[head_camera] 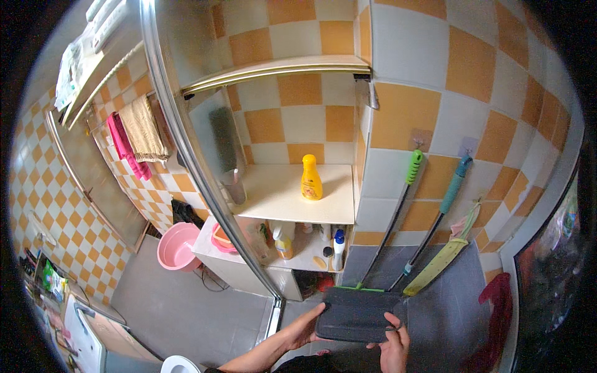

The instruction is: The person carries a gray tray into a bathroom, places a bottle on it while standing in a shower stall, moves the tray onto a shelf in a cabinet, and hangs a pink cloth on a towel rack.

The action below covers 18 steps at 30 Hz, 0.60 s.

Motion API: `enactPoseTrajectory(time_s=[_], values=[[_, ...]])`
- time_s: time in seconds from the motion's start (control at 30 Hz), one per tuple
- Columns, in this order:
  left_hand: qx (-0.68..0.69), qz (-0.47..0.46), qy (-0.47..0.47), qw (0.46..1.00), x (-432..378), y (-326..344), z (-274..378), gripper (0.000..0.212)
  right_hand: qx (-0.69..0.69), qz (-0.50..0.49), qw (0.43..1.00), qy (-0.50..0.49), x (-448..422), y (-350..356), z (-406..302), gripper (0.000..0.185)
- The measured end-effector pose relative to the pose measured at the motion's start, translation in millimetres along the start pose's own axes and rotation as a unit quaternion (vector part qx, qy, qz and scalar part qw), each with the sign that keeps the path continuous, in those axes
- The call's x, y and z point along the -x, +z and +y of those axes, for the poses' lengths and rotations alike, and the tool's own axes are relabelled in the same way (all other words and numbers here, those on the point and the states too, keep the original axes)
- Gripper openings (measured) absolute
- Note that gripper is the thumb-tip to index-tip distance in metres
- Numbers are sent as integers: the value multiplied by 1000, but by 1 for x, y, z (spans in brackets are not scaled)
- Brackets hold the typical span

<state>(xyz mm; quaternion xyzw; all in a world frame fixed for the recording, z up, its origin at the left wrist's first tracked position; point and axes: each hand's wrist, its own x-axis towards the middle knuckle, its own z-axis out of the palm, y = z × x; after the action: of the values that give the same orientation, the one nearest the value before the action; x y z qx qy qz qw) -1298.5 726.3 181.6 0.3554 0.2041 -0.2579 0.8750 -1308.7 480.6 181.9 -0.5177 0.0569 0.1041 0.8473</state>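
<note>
A dark, flat rectangular case or bag (357,314) is held low in front of me; its exact kind cannot be told. My left hand (310,326) grips its left end, with the thumb on top. At its right end my right hand (394,342) has its fingers against the edge, around what looks like a thin dark strap or zip pull. Beyond the case, a yellow bottle (311,179) stands upright on a white shelf (289,212). A green-handled pole (414,168) and a blue-handled pole (457,177) hang on the tiled wall to the right.
Cleaning bottles (282,245) stand on a lower counter behind a metal-framed partition (224,191). On the floor at left is a pink basin (179,247). A yellow cloth-like item (436,270) hangs beside the poles, and a dark red cloth (494,307) lies near the right-hand doorway.
</note>
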Motion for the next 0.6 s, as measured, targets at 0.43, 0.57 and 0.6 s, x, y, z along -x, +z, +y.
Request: enactPoseTrajectory(time_s=[0.43, 0.57, 0.6], values=[[10, 28, 613, 790, 109, 108, 192, 43, 135, -65, 989, -13, -14, -34, -27, 46], [4, -86, 655, 751, 117, 136, 318, 33, 127, -47, 991, 6, 13, -67, -20, 44], [-7, -80, 660, 747, 127, 146, 346, 31, 122, -61, 991, 4, 14, -86, 0, 44]])
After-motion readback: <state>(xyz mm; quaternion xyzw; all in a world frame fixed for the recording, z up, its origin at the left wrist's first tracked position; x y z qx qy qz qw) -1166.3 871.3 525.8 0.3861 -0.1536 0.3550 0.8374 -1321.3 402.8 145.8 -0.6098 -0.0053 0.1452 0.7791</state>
